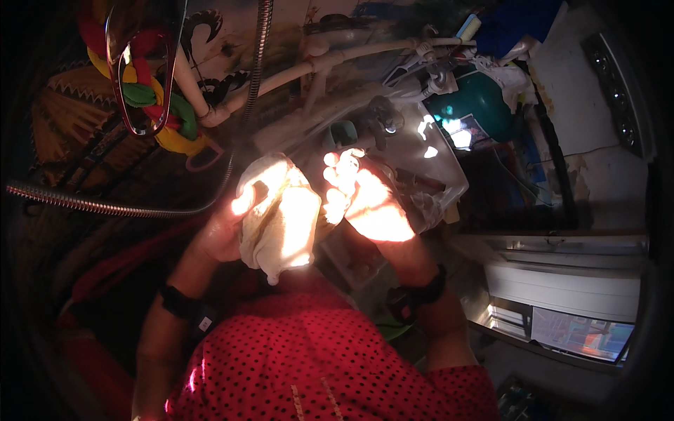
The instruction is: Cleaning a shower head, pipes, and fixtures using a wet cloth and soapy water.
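A crumpled whitish cloth (300, 221) hangs in front of my chest, partly washed out by strong sunlight. My left hand (221, 237) grips its left side, with the thumb folded over the front. To the right of the cloth is my right hand (376, 205), raised with its fingers bent towards the cloth. Glare bleaches that hand, so whether anything small lies in its fingers cannot be told. A narrow gap shows between the right fingertips and the cloth.
Behind my hands lies a pale basin (458, 179) with a light green cup (343, 133) at its far side. A metal hose (121, 208) loops at left. A pipe rail (326, 60) crosses behind, near a scrub brush (468, 27) and a teal rounded container (482, 100).
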A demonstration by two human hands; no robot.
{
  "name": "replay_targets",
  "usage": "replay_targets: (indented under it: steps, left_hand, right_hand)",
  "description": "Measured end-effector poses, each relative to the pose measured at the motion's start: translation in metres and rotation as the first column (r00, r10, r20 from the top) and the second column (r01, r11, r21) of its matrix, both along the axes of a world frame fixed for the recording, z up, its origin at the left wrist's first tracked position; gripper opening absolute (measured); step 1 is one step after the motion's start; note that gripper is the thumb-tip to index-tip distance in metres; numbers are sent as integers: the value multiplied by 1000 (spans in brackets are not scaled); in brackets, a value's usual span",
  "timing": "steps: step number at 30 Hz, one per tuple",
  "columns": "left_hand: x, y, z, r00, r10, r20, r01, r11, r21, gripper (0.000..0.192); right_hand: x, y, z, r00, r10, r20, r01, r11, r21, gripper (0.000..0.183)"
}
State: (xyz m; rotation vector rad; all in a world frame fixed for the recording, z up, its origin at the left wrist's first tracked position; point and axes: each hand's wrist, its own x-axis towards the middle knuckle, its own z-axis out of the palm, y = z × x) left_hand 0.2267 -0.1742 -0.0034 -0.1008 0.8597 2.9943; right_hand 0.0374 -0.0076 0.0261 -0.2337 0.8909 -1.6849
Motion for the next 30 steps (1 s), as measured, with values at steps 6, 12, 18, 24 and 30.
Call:
replay_targets:
  steps: [6, 12, 18, 24, 30]
  left_hand:
    - [-7, 18, -27, 978, -136, 156, 137, 991, 8, 53]
    - [-22, 19, -15, 981, -192, -38, 192, 981, -22, 69]
    - [-41, 21, -43, 952, -191, 240, 200, 980, -15, 67]
    - [-41, 0, -24, 977, 67, 203, -71, 997, 15, 66]
    - [-63, 20, -24, 989, 0, 147, 1, 1000, -4, 60]
  right_hand:
    - [33, 10, -39, 879, -235, -415, 136, 957, -255, 15]
    - [21, 36, -51, 644, -433, -631, 468, 875, -122, 17]
    - [17, 44, -34, 568, -528, -631, 697, 717, 28, 7]
    - [28, 74, -26, 649, -523, -553, 715, 668, 207, 7]
    - [49, 99, -43, 660, -632, -407, 745, 621, 245, 11]
